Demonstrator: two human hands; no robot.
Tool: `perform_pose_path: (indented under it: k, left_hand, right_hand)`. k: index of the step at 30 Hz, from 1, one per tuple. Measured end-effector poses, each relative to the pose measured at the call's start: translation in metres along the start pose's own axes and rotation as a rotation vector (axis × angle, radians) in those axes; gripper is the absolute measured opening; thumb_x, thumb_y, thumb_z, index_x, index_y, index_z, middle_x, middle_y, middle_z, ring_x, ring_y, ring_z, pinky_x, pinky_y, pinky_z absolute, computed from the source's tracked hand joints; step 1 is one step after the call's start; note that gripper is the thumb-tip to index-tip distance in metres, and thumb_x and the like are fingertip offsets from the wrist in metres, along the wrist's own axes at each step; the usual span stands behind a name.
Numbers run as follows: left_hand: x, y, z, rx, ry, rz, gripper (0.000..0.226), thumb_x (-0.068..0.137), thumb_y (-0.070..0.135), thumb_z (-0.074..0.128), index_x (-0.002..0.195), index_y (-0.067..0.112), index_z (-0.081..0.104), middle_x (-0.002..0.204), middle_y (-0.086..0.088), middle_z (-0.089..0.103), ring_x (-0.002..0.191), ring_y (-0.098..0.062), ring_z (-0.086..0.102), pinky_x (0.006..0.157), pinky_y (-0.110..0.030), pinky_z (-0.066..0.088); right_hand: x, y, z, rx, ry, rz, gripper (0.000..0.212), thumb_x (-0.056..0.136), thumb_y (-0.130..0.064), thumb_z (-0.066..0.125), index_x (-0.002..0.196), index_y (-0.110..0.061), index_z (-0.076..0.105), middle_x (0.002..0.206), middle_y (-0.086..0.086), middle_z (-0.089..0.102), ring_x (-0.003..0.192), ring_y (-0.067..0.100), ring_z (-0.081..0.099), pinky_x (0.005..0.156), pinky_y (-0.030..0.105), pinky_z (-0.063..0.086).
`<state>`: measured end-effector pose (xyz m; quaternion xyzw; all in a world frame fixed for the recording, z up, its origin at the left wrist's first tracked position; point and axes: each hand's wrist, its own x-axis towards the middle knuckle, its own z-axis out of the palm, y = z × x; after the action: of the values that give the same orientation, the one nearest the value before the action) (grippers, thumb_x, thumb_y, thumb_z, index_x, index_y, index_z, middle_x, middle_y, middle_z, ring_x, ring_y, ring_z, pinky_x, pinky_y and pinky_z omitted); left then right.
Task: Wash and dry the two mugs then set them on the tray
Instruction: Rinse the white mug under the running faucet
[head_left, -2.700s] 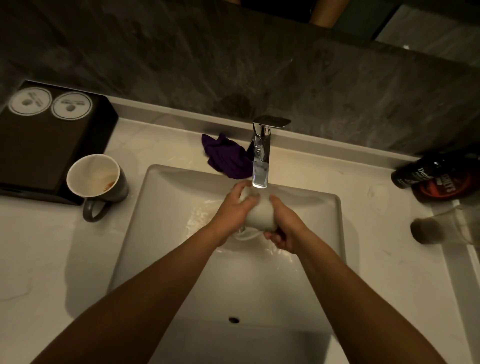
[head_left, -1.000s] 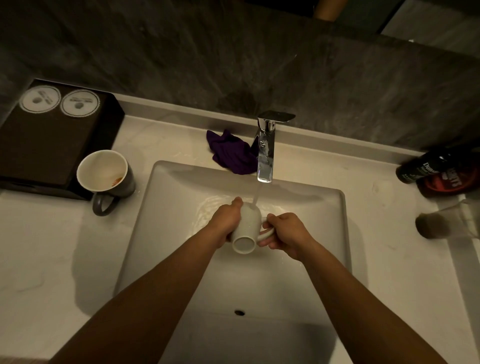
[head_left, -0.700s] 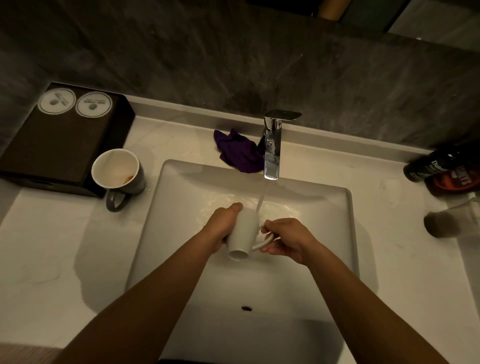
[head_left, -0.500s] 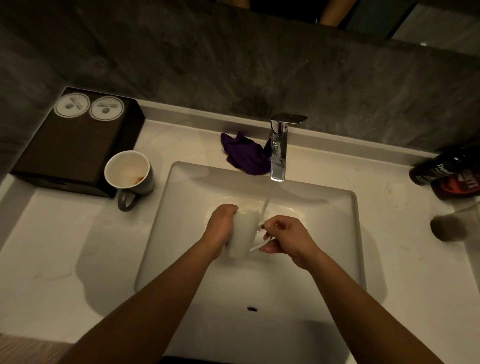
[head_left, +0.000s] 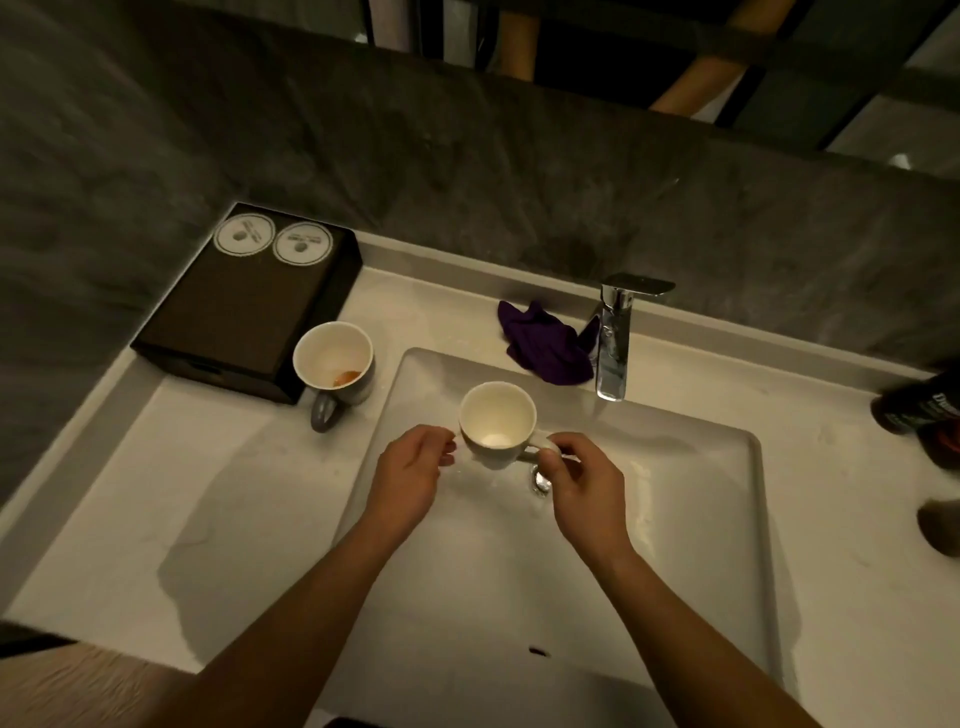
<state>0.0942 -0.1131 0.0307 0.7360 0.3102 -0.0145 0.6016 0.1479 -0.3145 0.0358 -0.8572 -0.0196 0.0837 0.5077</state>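
White mug: upright, mouth up, held over the back left part of the sink, inside pale with a little wetness at the bottom. Right hand: thumb and forefinger pinched on the mug's handle, the other fingers curled beneath; it alone carries the mug. Left hand: fingers loosely curled, gripping nothing, fingertips just beside the mug's left wall; whether they touch it cannot be told. Second mug: grey outside, white inside with an orange stain, upright on the tabletop between the sink's left rim and the tray, handle towards the front edge. Tray: dark, at the tabletop's back left corner, two round white discs at its far end. Purple cloth: crumpled at the sink's back rim, just left of the chrome faucet. Dark bottle: lying at the tabletop's right edge, partly out of view.
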Motion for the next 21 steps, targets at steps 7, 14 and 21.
perform_pose_path:
  k: [7,14,21]
  left_hand:
    - [-0.01,-0.046,-0.07,0.457,0.282,0.164,0.024,0.097,0.027,0.067,0.115,0.011,0.068,0.111,-0.005,0.066,0.105,-0.023,0.062,0.092,-0.039,0.053]
    - [0.008,-0.082,-0.123,0.848,0.346,0.082,0.079,0.09,0.058,0.066,0.148,0.008,0.05,0.16,-0.019,0.042,0.148,-0.037,0.036,0.116,-0.056,0.034]
    - [0.018,-0.095,-0.135,1.025,0.303,0.083,0.105,0.087,0.086,0.023,0.163,0.014,0.023,0.172,-0.013,0.017,0.16,-0.029,0.014,0.126,-0.049,0.017]
  right_hand:
    - [0.045,-0.038,0.044,0.132,0.091,-0.064,0.008,0.097,-0.022,0.065,0.105,-0.023,0.068,0.097,-0.008,0.069,0.09,0.0,0.064,0.076,0.017,0.051]
    - [0.088,-0.066,0.088,0.122,0.123,-0.055,0.009,0.097,-0.022,0.065,0.105,-0.019,0.069,0.098,-0.001,0.07,0.09,0.009,0.065,0.077,0.022,0.051]
    - [0.109,-0.076,0.111,0.125,0.15,-0.014,0.004,0.097,-0.019,0.064,0.1,-0.019,0.067,0.091,-0.01,0.066,0.087,0.004,0.061,0.081,0.029,0.053]
